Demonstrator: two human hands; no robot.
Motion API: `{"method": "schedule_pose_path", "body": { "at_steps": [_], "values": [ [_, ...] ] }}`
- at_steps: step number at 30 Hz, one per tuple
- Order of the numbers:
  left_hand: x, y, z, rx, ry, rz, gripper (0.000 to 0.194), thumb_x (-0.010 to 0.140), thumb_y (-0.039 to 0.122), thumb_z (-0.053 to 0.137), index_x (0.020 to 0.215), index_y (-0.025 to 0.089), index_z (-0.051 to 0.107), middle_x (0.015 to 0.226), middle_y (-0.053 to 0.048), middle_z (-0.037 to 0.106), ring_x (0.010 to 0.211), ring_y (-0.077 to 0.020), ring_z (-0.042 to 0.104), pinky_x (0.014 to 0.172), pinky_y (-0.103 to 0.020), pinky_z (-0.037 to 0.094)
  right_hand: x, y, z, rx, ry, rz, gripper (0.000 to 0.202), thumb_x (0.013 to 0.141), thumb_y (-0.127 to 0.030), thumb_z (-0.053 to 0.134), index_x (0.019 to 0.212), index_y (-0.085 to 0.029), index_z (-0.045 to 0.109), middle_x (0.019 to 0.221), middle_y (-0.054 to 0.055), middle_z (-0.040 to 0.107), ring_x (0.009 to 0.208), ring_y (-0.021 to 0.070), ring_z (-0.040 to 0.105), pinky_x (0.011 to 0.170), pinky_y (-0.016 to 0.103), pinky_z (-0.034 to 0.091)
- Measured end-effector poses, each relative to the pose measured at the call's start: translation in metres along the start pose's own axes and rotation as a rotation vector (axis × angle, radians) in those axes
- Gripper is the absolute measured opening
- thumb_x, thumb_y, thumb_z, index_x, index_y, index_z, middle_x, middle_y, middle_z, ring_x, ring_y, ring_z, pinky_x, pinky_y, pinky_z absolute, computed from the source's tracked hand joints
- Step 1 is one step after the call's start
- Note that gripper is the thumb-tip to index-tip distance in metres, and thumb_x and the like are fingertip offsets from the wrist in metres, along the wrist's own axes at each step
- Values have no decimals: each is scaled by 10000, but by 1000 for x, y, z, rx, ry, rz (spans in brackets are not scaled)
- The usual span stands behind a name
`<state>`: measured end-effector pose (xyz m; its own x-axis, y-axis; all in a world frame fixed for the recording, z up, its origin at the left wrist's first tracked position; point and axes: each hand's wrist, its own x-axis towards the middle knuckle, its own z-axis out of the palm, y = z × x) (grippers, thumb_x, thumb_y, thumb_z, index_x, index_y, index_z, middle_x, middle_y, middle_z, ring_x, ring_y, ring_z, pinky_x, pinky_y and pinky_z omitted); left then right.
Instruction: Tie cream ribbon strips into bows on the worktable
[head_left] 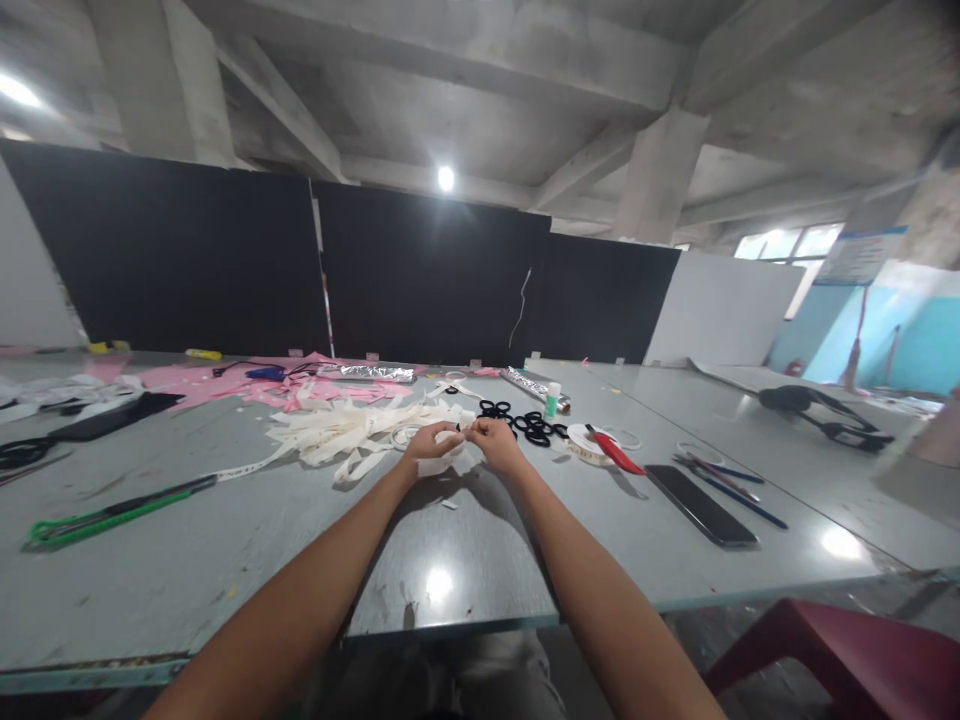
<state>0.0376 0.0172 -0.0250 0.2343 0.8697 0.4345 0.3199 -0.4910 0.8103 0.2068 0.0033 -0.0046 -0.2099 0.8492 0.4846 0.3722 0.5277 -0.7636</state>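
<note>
My left hand [429, 444] and my right hand [493, 441] meet at the middle of the table, fingertips pinched close together. Between them is a bunched piece of white ribbon [448, 466], with a small dark bit at the fingertips that is too small to make out. Left of my hands lies a loose heap of cream ribbon strips [330, 432], one strip trailing left. Just beyond my right hand sits a cluster of black hair ties [534, 428]. A white roll of printed ribbon [589, 445] lies to their right.
Red-handled tool [616, 452], dark phone [701, 505] and several pens [731, 485] lie to the right. A green cutter [112, 515] is at left. Pink scraps [202, 378], foil rolls [367, 373] and a glue stick [552, 400] are farther back. A maroon stool [840, 650] stands front right.
</note>
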Motion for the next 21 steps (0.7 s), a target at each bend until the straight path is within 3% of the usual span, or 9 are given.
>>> {"method": "schedule_pose_path", "body": {
  "at_steps": [4, 8, 15, 21],
  "values": [
    [1, 8, -5, 14, 89, 23, 334, 660, 466, 620, 762, 152, 670, 678, -14, 630, 669, -165, 549, 653, -258, 400, 2, 0, 2, 19, -1, -16, 259, 709, -373, 551, 555, -166, 524, 528, -37, 448, 548, 106, 378, 542, 231, 292],
    [-3, 13, -8, -103, 99, 34, 330, 690, 451, 617, 798, 145, 671, 702, -13, 628, 665, -143, 529, 657, -247, 389, 2, 0, 4, 160, -38, 14, 254, 726, -390, 559, 679, -150, 628, 637, -5, 584, 618, 127, 481, 611, 238, 365],
    [-4, 13, -5, -400, -3, -121, 394, 662, 484, 644, 846, 137, 619, 601, 36, 526, 533, -88, 419, 534, -214, 321, 1, 0, 6, 275, -31, 53, 313, 703, -441, 624, 771, -142, 684, 681, 14, 637, 676, 152, 549, 667, 259, 409],
    [-4, 13, -5, -466, -58, -111, 346, 674, 453, 657, 809, 138, 607, 543, 55, 456, 495, -75, 352, 499, -213, 268, 1, 1, 6, 221, 8, 54, 292, 701, -414, 619, 760, -135, 678, 679, 11, 627, 636, 135, 521, 634, 251, 384]
  ]
}}
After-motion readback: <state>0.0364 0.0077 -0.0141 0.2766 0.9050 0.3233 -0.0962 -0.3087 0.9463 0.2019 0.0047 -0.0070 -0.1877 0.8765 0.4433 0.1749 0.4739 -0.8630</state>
